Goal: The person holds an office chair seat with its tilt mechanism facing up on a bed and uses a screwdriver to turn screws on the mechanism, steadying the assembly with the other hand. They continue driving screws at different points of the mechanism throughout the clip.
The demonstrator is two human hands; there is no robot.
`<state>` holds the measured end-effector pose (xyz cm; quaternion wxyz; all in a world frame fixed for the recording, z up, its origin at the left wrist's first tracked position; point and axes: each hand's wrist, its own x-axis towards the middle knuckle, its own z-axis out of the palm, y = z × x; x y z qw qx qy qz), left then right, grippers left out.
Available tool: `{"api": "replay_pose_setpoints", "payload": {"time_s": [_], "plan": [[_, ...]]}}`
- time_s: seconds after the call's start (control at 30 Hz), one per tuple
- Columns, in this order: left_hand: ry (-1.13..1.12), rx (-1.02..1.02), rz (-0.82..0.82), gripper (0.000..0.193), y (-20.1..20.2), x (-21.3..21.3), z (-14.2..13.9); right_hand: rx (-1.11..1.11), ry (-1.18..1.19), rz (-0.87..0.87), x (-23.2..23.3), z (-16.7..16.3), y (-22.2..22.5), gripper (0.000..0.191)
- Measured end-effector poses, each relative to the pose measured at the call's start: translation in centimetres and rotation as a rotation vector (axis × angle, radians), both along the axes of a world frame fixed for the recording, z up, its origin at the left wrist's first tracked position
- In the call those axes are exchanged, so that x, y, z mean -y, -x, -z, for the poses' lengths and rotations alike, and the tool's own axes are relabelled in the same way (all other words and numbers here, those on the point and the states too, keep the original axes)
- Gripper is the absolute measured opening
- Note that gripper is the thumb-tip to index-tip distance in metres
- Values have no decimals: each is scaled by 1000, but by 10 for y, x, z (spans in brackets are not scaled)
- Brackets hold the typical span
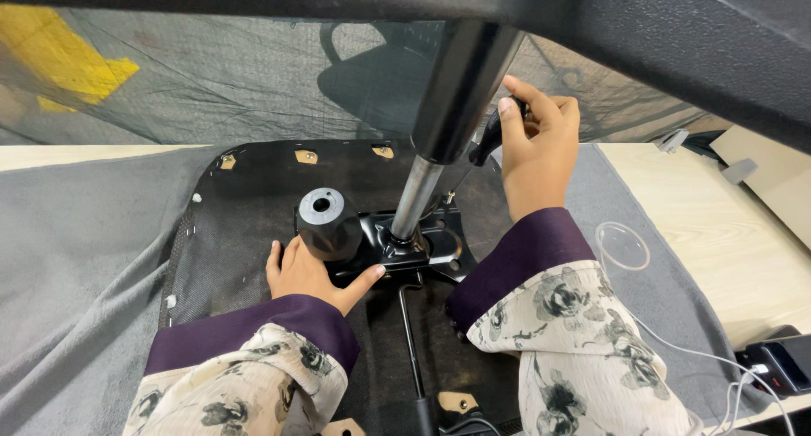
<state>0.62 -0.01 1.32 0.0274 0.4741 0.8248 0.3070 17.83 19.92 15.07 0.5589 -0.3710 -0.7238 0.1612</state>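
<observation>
Down on the grey-clothed table, the left hand [311,275] lies with fingers spread against the black knob [328,223] of the chair mechanism [422,246]. Meanwhile the right hand [538,153] has its fingers clamped on a black lever handle [488,140] beside the gas cylinder [439,140], above the upturned seat base [245,225].

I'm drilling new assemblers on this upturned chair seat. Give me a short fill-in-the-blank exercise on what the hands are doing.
1. The left hand rests beside the round black ____ on the seat underside.
2. The right hand grips a black ____.
3. The gas cylinder stands in the black metal ____.
4. The seat lies on a ____ cloth.

Missing words: knob; lever; mechanism plate; grey
</observation>
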Motion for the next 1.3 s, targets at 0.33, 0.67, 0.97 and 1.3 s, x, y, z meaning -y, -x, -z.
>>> {"api": "replay_pose_setpoints", "payload": {"time_s": [0.33,0.67,0.97,1.3], "plan": [[-39,12,4,91,1,0,4,-80,24,-160,-15,18,-3,31],[23,18,-4,91,1,-1,4,-20,-80,-4,0,7,-2,10],[12,11,-10,92,2,-1,8,-36,18,-12,3,-2,-7,19],[16,18,-8,90,1,-1,5,-312,411,-255,-12,0,-6,33]]}}
